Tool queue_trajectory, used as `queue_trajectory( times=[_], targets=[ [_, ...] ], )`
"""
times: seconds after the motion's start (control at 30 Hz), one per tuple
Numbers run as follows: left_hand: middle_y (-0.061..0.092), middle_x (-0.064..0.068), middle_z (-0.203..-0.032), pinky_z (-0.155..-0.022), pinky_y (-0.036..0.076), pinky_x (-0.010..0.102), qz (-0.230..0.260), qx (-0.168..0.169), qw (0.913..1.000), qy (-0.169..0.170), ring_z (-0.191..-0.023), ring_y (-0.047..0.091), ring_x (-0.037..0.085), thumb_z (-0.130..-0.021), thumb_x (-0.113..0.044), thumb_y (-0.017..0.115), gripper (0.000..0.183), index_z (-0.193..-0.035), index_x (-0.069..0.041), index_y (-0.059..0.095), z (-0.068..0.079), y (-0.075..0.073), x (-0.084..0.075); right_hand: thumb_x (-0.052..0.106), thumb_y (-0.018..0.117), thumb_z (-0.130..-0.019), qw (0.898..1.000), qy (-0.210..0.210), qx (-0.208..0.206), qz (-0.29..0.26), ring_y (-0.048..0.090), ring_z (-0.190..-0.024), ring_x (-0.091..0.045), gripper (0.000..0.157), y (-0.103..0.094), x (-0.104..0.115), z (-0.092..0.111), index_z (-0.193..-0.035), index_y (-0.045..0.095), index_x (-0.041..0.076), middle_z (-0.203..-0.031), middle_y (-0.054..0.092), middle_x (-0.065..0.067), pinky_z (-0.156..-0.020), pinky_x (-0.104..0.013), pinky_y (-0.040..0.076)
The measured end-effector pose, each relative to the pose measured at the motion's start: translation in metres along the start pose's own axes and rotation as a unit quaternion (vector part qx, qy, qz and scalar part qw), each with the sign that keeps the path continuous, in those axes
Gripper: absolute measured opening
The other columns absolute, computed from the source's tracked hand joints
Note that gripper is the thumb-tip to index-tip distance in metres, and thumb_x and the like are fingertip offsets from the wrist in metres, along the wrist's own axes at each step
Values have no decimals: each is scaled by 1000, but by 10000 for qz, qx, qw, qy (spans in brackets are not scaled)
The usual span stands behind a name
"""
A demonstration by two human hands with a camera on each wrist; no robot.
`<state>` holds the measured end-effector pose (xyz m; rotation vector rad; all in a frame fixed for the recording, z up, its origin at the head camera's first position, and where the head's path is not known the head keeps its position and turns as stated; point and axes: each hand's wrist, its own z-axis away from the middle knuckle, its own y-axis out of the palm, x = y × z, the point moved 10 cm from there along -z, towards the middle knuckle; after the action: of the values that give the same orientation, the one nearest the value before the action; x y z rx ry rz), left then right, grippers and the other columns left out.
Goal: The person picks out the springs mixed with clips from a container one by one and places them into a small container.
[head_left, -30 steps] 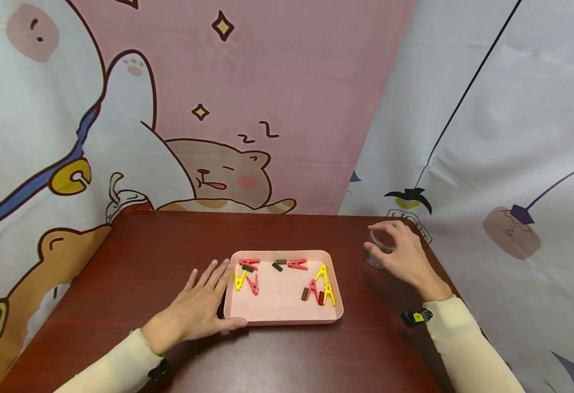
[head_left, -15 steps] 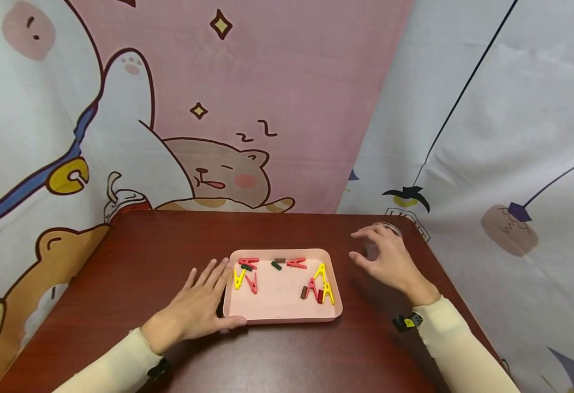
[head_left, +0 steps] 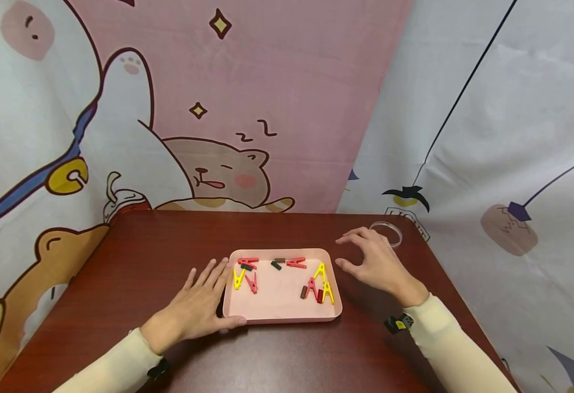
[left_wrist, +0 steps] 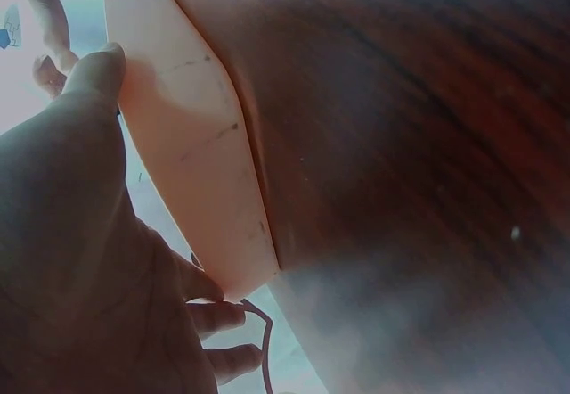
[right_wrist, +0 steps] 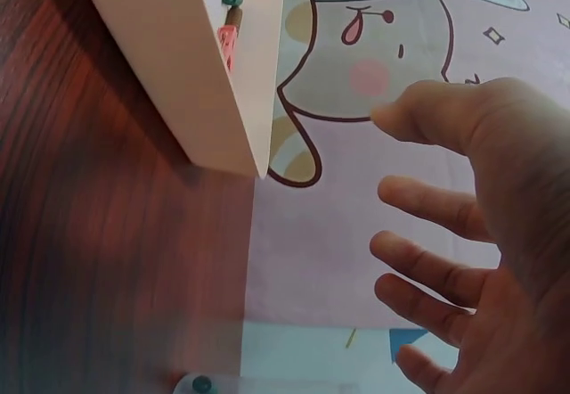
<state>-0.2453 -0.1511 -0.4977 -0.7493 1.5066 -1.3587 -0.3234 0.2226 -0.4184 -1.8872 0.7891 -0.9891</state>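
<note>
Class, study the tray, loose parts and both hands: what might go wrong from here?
The right hand might knock the clear container beyond it, near the far right corner of the table.
In the tray, clips bunched at right might snag when one is lifted.
The left hand touches the tray, so a push might slide it.

Two Zs [head_left: 267, 129] stood on the backdrop [head_left: 311, 82] beyond the tabletop's [head_left: 277, 355] far edge. "LIGHT" [head_left: 419, 227] stood near its far right corner.
</note>
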Motion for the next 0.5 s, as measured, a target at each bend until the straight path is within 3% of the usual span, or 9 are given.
queue_trajectory(
  times=[0.33,0.5],
  targets=[
    [23,19,-196,-138,25,84,-29,1,10000,14,-180,27,50,-92,-101,64,141,-187,-5,21,1,1,0,34,99,-92,9985,-100,453,299,68,-141,-40,42,11,20,-4,-130,87,21,-140,78,-8,-131,-85,35],
    [23,18,-196,-138,25,84,-44,-3,10000,8,-180,27,50,-91,-102,64,142,-187,-5,21,-1,0,-1,32,100,-89,9967,-220,624,467,68,-140,-38,42,15,32,-8,-127,88,21,-139,79,-8,-128,-79,43]
  ],
)
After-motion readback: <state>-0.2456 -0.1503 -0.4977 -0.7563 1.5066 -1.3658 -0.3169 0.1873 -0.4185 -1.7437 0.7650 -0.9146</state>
